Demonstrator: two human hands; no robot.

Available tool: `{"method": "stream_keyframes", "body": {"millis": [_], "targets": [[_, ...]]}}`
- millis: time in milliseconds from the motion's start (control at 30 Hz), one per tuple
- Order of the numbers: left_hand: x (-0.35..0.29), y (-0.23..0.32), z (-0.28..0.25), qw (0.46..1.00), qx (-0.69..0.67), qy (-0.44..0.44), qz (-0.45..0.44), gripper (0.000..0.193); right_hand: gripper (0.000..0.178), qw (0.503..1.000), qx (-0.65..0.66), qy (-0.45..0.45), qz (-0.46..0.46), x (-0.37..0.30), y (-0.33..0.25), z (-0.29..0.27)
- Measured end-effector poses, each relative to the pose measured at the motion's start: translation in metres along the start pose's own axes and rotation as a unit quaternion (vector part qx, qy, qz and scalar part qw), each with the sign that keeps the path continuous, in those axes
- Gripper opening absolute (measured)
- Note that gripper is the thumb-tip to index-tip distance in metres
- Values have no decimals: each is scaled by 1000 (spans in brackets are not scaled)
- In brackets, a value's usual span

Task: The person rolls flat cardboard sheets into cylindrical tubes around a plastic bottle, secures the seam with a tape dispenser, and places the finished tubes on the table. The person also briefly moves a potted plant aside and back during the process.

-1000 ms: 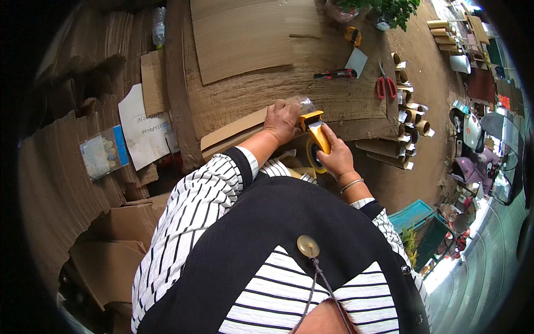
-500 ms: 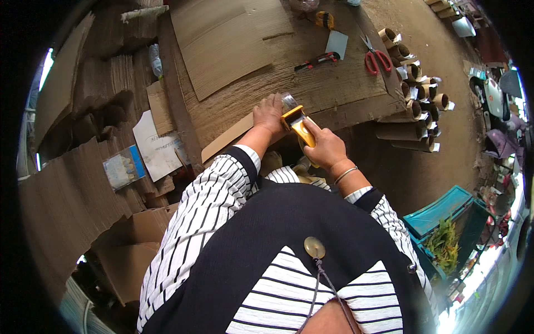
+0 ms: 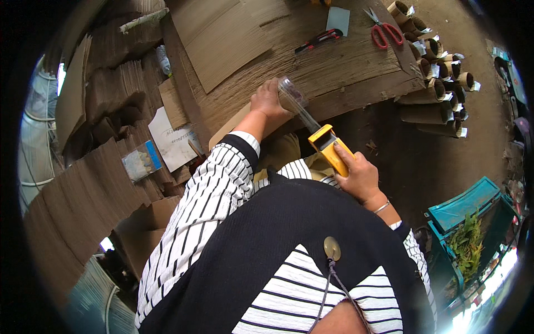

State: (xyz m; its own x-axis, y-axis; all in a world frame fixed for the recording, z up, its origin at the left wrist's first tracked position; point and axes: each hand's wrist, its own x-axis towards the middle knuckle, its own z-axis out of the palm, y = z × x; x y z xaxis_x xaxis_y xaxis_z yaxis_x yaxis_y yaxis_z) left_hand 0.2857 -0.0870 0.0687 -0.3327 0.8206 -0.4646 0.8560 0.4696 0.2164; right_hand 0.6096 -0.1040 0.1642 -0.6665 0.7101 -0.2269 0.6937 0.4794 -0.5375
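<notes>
My right hand [image 3: 359,172] is closed around a yellow handheld tape dispenser [image 3: 334,153], held off the table's near edge. A clear strip of tape [image 3: 303,117] runs taut from its head to a clear, shiny, roll-like thing [image 3: 292,89] beside my left hand. My left hand [image 3: 268,100] is closed over the end of a narrow cardboard piece [image 3: 231,128] at the table edge, its fingers curled together. What lies under the left palm is hidden.
On the wooden table [image 3: 356,92] lie a cardboard sheet [image 3: 228,44], a red-and-black utility knife [image 3: 319,40], a pale card [image 3: 337,21] and red-handled scissors [image 3: 384,30]. Several cardboard tubes [image 3: 428,114] stand at right. Stacked cardboard [image 3: 111,167] fills the left; a teal bin [image 3: 464,206] is lower right.
My right hand has drawn the tape dispenser away from my left hand, right and toward me, and a clear strip now stretches between. My left hand stays at the table edge; the view has shifted.
</notes>
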Motion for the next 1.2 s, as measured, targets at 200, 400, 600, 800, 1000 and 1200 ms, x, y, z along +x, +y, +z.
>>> {"method": "stream_keyframes", "body": {"millis": [200, 400, 600, 800, 1000, 1200], "targets": [[69, -57, 7, 965, -205, -121, 113, 112, 73, 999, -24, -26, 27, 57, 12, 58], [110, -85, -49, 906, -333, -255, 50, 83, 71, 1000, -20, -1, 20, 137, -11, 72], [110, -120, -38, 989, -52, -4, 135, 92, 66, 999, 36, 15, 24, 224, -79, 54], [96, -91, -7, 988, 36, 151, 19, 115, 65, 997, 69, -9, 29, 231, -89, 26], [76, -75, -49, 996, -4, 83, -11, 119, 78, 999, 21, 12, -24, 127, -51, 10], [118, -110, -64, 998, -62, -16, 25, 125, 68, 999, -19, -30, 31, 151, -16, 56]]}}
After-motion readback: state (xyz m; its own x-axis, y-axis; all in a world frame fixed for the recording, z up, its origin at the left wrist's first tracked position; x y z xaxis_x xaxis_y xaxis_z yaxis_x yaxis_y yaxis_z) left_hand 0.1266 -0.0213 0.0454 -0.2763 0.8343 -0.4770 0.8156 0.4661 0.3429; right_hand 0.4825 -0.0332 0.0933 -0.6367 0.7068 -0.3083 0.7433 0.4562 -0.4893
